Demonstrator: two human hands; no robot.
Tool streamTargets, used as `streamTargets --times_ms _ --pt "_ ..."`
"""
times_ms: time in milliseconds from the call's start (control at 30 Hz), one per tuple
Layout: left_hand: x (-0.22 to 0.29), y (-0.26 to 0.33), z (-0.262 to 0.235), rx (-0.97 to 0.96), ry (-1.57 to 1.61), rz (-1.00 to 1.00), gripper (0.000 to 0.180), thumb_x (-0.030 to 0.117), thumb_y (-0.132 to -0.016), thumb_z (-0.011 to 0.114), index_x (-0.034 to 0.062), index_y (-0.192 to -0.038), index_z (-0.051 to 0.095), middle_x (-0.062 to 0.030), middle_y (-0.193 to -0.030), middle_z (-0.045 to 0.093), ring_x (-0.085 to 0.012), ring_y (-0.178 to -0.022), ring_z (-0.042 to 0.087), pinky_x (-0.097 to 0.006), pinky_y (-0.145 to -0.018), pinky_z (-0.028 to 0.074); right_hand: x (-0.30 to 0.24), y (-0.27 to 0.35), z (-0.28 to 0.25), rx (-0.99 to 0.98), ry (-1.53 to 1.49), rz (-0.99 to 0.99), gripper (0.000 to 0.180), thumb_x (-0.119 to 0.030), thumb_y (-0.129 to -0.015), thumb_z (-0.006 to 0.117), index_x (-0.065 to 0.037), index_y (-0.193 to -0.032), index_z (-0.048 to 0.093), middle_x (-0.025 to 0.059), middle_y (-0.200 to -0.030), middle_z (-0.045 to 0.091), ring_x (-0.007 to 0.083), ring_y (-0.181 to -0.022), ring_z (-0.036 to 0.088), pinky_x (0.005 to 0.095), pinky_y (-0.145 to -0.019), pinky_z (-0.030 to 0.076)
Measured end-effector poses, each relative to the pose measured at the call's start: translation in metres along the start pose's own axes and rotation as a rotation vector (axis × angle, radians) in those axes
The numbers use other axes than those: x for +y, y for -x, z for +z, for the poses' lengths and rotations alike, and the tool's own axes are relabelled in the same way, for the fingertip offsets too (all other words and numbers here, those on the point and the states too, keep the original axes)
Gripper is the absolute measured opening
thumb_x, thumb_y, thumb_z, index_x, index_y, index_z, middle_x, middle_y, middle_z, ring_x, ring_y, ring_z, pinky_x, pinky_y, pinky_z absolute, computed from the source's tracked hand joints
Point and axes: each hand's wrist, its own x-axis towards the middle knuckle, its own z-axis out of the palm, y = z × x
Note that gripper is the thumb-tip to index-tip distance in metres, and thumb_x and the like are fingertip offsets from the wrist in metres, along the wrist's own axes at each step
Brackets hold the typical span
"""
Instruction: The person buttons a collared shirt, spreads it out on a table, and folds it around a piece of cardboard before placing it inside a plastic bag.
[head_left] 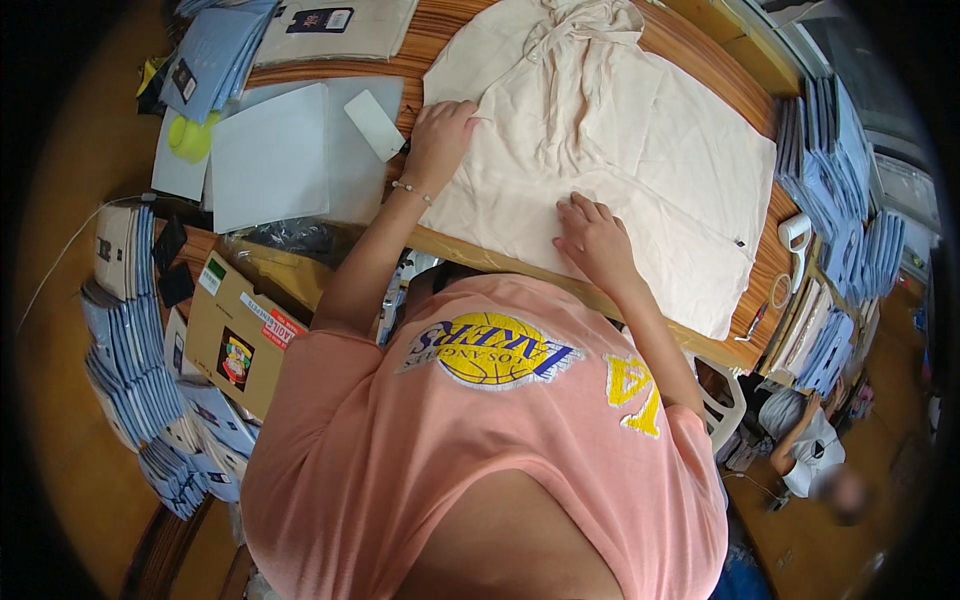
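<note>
A thin cream garment [690, 150] lies spread on the wood-grained table [460, 30], with gathered, bunched cloth at its upper middle. Its exact kind is hard to make out. At its left edge, my left hand [442, 140] is closed, with a bit of the cloth pinched at the fingertips. My right hand [597, 237] rests palm down on the lower middle of the garment, near the table's front edge, fingers stretched and slightly apart. A white blank tag [374, 126] lies just left of my left hand.
White sheets [270, 155] lie at the table's left. Bagged folded clothes [335, 30] are behind them. Stacks of bagged blue clothes [835, 160] stand at right, others [130, 340] at left near a cardboard box [240, 335]. A white-handled tool [795, 240] and another person [808, 445] are at right.
</note>
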Motion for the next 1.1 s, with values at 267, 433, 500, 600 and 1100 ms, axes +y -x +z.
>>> streamTargets --times_ms 267,433,500,600,1100 --pt "-0.008 -0.001 0.013 0.062 -0.034 0.029 0.014 0.020 -0.080 0.062 0.0085 -0.087 0.062 -0.0027 -0.085 0.064 -0.0211 -0.082 0.059 -0.034 -0.077 0.041 0.018 -0.024 -0.027 -0.199 -0.141 -0.079 0.042 -0.029 -0.081 0.061 -0.007 -0.117 0.056 0.0132 -0.120 0.054 0.0299 -0.106 0.054 0.0413 -0.086 0.044" --pt "-0.010 -0.001 0.008 0.063 -0.108 0.013 0.013 0.021 -0.078 0.064 0.0103 -0.085 0.063 -0.0007 -0.084 0.064 -0.0192 -0.081 0.059 -0.034 -0.077 0.040 0.076 -0.153 -0.086 0.277 -0.197 0.046 0.036 -0.029 -0.082 0.060 0.001 -0.101 0.060 0.0193 -0.095 0.061 0.0337 -0.086 0.059 0.0397 -0.074 0.047" --pt "-0.015 -0.004 0.014 0.048 -0.100 0.029 0.013 0.021 -0.077 0.065 0.0107 -0.086 0.063 -0.0002 -0.084 0.064 -0.0185 -0.082 0.059 -0.033 -0.077 0.040 0.115 -0.226 -0.093 0.777 0.023 -0.045 0.031 -0.017 -0.081 0.060 0.002 -0.106 0.058 0.0168 -0.096 0.062 0.0315 -0.084 0.059 0.0356 -0.074 0.046" --pt "-0.009 -0.011 0.015 0.052 -0.099 0.083 0.013 0.021 -0.077 0.065 0.0108 -0.086 0.063 0.0001 -0.083 0.064 -0.0179 -0.082 0.058 -0.033 -0.078 0.039 0.196 -0.288 -0.092 0.693 0.051 0.350 0.045 -0.035 -0.078 0.066 -0.002 -0.109 0.060 0.0127 -0.090 0.063 0.0253 -0.086 0.060 0.0345 -0.074 0.046" --pt "-0.010 -0.010 0.007 -0.010 -0.124 0.050 0.014 0.023 -0.078 0.064 0.0116 -0.086 0.062 0.0011 -0.084 0.064 -0.0166 -0.085 0.056 -0.035 -0.082 0.036 0.218 -0.265 -0.207 0.628 -0.566 0.272 0.011 -0.010 -0.081 0.056 -0.003 -0.081 0.064 0.0039 -0.070 0.061 0.0120 -0.061 0.054 0.0259 -0.053 0.043"
